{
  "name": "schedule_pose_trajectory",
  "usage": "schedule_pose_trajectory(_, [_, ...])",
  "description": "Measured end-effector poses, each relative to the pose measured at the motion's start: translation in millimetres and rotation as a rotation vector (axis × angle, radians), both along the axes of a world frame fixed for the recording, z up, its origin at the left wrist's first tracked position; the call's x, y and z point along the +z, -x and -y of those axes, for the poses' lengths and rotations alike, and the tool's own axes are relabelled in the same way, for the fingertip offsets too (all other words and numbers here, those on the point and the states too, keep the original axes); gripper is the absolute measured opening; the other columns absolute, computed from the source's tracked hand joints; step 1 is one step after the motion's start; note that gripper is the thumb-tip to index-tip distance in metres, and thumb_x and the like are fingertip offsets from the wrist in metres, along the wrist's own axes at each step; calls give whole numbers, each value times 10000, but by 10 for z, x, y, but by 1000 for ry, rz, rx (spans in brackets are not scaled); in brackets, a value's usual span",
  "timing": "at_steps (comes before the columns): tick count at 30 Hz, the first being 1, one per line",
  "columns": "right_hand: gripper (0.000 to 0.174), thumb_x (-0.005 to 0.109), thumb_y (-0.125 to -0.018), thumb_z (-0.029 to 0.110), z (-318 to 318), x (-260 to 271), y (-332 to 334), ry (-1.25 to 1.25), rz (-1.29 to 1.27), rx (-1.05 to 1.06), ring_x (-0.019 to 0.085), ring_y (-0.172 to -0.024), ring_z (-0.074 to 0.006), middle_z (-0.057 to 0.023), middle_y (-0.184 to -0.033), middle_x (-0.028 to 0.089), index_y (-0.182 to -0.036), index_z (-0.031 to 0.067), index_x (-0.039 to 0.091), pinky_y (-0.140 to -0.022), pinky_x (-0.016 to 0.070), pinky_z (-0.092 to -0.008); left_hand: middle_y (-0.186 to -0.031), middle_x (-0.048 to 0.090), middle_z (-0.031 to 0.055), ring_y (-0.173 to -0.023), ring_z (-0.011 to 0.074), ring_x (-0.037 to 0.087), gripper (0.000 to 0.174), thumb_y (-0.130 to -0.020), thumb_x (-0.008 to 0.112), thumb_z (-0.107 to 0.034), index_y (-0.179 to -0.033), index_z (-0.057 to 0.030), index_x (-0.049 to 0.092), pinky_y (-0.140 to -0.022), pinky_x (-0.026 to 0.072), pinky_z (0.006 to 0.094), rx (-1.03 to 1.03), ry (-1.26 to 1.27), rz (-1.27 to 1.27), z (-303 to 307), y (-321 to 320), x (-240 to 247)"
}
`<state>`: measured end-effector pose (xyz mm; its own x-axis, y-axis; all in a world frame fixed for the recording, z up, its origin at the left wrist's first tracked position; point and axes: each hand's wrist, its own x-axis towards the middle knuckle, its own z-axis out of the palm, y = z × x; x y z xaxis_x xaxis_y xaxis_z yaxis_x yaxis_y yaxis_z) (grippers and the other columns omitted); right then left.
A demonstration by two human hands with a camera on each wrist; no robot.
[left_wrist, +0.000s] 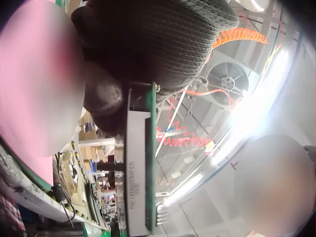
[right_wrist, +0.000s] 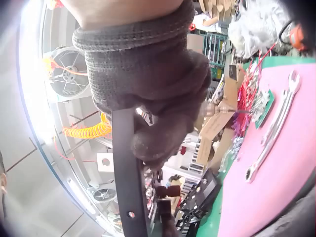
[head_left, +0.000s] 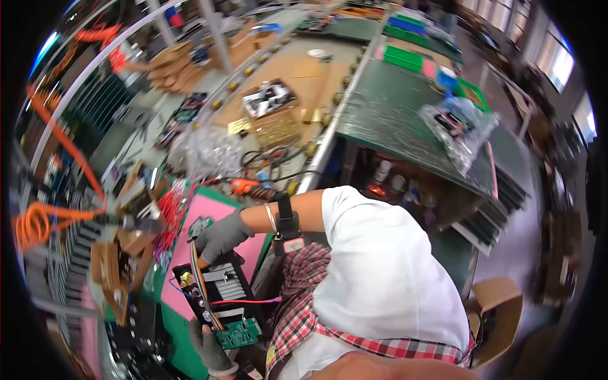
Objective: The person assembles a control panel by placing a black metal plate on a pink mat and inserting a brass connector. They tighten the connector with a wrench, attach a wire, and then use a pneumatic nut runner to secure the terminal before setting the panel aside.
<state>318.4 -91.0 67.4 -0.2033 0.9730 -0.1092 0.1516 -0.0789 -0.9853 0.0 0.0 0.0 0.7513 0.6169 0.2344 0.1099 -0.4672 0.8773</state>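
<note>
A black electronics housing with silver heatsink fins, a multicoloured ribbon cable and a green circuit board is held tilted before the body. My right hand, in a grey knitted glove, grips its far end; the right wrist view shows thumb and fingers around the black side wall. At the opposite end, beside the circuit board, my gloved left hand holds the edge. Up close in the left wrist view, the thumb presses near a pale lettered side and the green board's edge.
Beneath lies a pink mat on a green surface, with two wrenches and a small green board. Red wires, cardboard pieces and black parts crowd the left. An orange-handled tool lies beyond the mat.
</note>
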Motion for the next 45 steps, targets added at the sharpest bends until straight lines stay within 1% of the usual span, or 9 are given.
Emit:
schedule_pose_trajectory(7, [435,602,-783,399,1503,26,-639,107,35,-463,553,-811,-179,-86,-882,604,-995,20,616,-743,441,-309,-1105,517,160,-888,199,549,461,-959,342,-273,-1290,47,324,-810,456,322,-276,489,35,585,-1003,335])
schedule_pose_trajectory(17, [329,555,-780,67,3184,-712,-2401,-643,-47,-1996,536,-884,-157,-69,-1003,583,-1101,17,505,-806,433,-298,-881,550,151,-685,209,579,395,-909,477,-253,-1169,34,402,-567,519,333,-200,555,-34,472,-991,-384])
schedule_pose_trajectory(21, [307,515,-825,159,3683,-1211,-3157,-221,257,-2512,591,-945,-254,-172,-1020,602,-1090,8,540,-801,461,-374,-869,579,153,-685,206,594,416,-900,491,-259,-1148,70,433,-599,513,322,-98,523,-58,476,-824,-424])
schedule_pose_trajectory(24, [265,492,-845,203,4081,-1350,-3373,464,838,-2275,591,-956,-248,-141,-1051,609,-1033,47,595,-761,475,-370,-845,597,108,-679,182,594,358,-882,533,-260,-1079,35,490,-619,493,305,68,553,-102,503,-694,-501])
schedule_pose_trajectory(29, [298,472,-860,260,4348,-1661,-3456,1464,2018,-725,581,-987,-226,-76,-1085,615,-1054,104,637,-745,467,-390,-767,551,34,-700,108,550,293,-864,559,-274,-977,-5,540,-601,468,258,213,567,-184,414,-468,-287])
schedule_pose_trajectory(31, [477,470,-837,236,4600,-1748,-3838,1334,1667,-1581,423,-1208,-244,-67,-1350,419,-1302,141,429,-933,359,-455,-792,569,37,-667,103,565,308,-849,553,-255,-1017,1,528,-584,465,245,206,596,-120,390,-450,-424])
schedule_pose_trajectory(34, [545,452,-841,295,4493,-1668,-3751,1383,1898,-1295,149,-1359,-124,22,-1478,175,-1366,209,333,-1035,199,-552,-812,580,45,-657,103,569,357,-845,544,-242,-1091,14,500,-584,481,240,248,664,-64,452,-516,-389])
schedule_pose_trajectory(38, [542,571,-775,275,4201,-1444,-3295,921,1602,-1352,468,-1155,-304,-161,-1216,522,-1255,50,454,-938,388,-384,-843,588,60,-662,115,574,399,-847,542,-234,-1147,21,476,-594,498,244,264,658,-117,354,-390,-505])
schedule_pose_trajectory(45, [473,581,-798,282,3968,-1566,-3463,465,1309,-1418,550,-999,-311,-190,-1102,577,-1148,-23,489,-862,413,-356,-912,559,82,-712,133,566,317,-881,508,-162,-1127,33,463,-579,501,256,516,580,35,-237,65,-600])
